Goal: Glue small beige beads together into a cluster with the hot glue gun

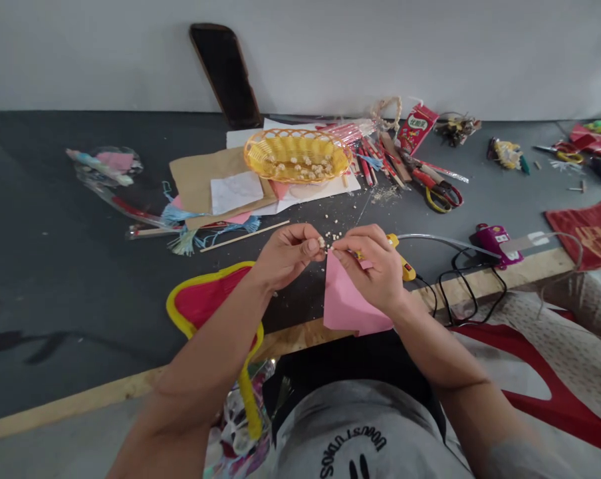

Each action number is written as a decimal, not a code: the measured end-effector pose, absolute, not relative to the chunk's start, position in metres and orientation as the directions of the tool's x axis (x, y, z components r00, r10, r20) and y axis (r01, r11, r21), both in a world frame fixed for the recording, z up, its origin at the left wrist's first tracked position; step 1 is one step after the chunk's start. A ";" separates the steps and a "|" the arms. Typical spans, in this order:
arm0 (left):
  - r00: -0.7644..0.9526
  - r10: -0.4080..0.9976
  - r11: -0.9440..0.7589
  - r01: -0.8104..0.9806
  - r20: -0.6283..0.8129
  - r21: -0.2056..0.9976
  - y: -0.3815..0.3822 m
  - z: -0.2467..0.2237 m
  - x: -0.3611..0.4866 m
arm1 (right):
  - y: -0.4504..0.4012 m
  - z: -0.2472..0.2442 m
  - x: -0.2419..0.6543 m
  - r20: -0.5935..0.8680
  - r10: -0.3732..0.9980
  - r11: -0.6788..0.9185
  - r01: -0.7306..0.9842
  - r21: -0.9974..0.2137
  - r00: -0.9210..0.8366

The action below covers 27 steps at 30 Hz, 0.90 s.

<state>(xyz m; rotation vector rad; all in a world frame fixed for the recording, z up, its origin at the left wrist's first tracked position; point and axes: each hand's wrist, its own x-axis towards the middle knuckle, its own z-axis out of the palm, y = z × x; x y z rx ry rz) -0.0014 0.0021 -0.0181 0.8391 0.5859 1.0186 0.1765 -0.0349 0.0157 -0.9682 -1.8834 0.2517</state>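
Grey shirt [360,416] nearest, a pale cluster held just left of the right fingertips

Beyond the shirt, two bare forearms reach in from either side and the hands come almost together over the dark table [131,286]. The left hand [291,256] pinches the small pale cluster [321,243] between thumb and forefinger, at the tips, on the side facing the other hand. The right hand [375,266] has thumb and forefinger drawn together on what looks like a tiny pale crumb [332,248].

So the cluster lies just to the left of the right fingertips and slightly farther from the body, with a narrow gap between. It is roundish and lumpy; no long axis can be made out. The left hand is the nearer one, already touching it.

Loose bits [336,237] lie just past the gap, close to both hands. Pink paper [350,303] sits below the right hand, at the table's near edge, and a yellow glue gun [407,268] lies beyond that hand's outer side. Farther off stands a yellow basket [265,150] with more pale clumps [316,173] inside.
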 end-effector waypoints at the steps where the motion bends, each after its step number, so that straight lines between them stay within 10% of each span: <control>1: 0.428 0.902 0.275 -0.487 -0.048 0.829 0.002 -0.018 -0.001 | -0.035 0.014 0.176 0.666 0.716 0.661 0.514 -0.547 -0.211; 27: 0.489 0.868 0.284 -0.361 -0.079 0.888 -0.002 -0.014 0.000 | -0.038 0.005 0.178 0.720 0.640 0.716 0.549 -0.432 -0.268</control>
